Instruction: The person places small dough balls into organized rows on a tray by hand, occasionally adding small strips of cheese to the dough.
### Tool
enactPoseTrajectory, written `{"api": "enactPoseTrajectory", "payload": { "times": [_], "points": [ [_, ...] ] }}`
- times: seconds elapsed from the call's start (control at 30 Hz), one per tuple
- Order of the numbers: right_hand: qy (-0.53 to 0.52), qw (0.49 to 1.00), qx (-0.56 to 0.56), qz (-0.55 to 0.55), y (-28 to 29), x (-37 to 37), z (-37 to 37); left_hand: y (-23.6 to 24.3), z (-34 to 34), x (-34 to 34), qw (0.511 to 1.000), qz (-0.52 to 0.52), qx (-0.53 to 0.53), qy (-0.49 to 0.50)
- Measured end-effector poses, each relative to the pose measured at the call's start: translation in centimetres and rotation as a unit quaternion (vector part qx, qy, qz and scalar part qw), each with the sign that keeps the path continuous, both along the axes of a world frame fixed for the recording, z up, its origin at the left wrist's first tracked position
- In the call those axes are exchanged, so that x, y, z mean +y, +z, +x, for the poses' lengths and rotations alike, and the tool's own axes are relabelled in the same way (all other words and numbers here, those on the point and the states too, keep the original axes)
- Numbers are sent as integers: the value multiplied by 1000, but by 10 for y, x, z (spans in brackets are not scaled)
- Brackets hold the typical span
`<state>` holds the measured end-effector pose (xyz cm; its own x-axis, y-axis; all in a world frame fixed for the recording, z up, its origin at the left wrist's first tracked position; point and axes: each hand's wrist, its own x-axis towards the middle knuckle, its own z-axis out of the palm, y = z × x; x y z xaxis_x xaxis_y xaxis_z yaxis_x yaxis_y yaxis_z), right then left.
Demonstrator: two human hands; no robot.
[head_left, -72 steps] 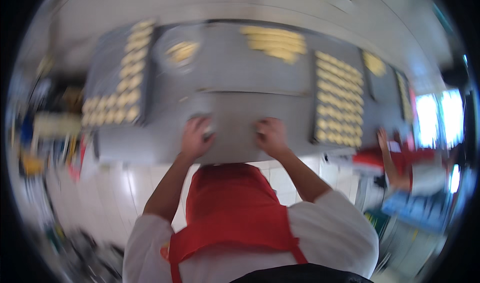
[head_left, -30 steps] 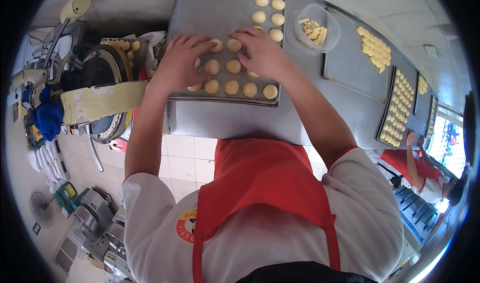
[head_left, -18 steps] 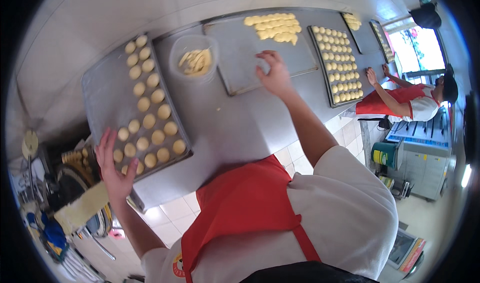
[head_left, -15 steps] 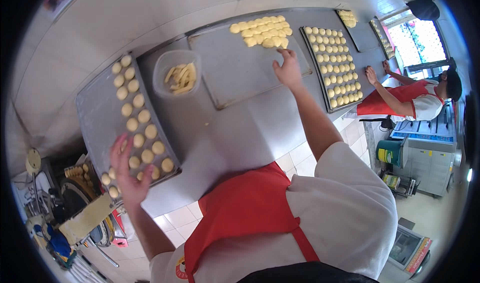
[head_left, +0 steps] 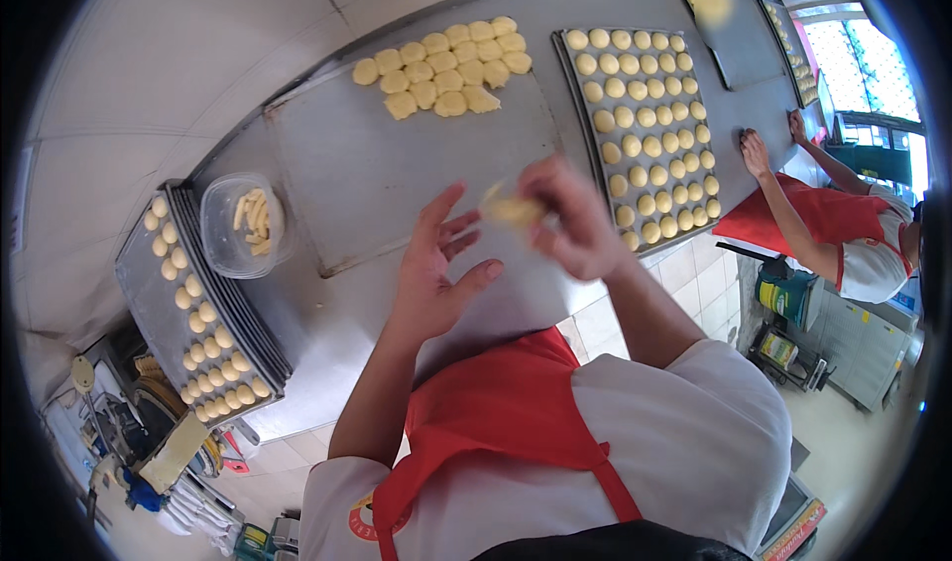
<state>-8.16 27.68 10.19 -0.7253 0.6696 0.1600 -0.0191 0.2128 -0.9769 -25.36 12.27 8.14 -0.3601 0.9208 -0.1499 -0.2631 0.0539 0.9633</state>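
My right hand [head_left: 577,226] is closed on a piece of pale yellow dough [head_left: 511,210], smeared by motion, above the middle of the bench. Close beside it on the left, my left hand [head_left: 436,271] is open, its fingers apart and nothing in it. Beyond both hands, a joined cluster of flattened round dough pieces [head_left: 451,63] lies at the back of a flat metal tray [head_left: 397,159]. To the left stands a clear plastic tub [head_left: 220,255] with several pale yellow sticks [head_left: 256,219] in it.
At far left, a stack of trays [head_left: 149,298] carries dough balls [head_left: 203,313] on top. A filled tray of dough balls [head_left: 650,117] sits right of my hands. Farther right, a co-worker in a red apron [head_left: 783,229] rests hands on the bench.
My left hand has come from the left tray to the middle. My right hand has drawn back from the dough cluster with a piece in it. The view has shifted.
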Motion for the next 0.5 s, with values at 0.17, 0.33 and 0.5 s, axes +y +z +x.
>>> {"api": "enactPoseTrajectory", "payload": {
  "times": [0.17,0.33,0.5],
  "points": [
    [-121,979,-159,-40,-50,73,-9,-30,4,-18,982,-69,174,36],
    [-124,873,-316,351,-132,199,-44,-45,-26,-76,927,-108,354,54],
    [-185,900,-176,353,12,170,-42,-67,-36,-182,902,-187,350,169]
  ]
}}
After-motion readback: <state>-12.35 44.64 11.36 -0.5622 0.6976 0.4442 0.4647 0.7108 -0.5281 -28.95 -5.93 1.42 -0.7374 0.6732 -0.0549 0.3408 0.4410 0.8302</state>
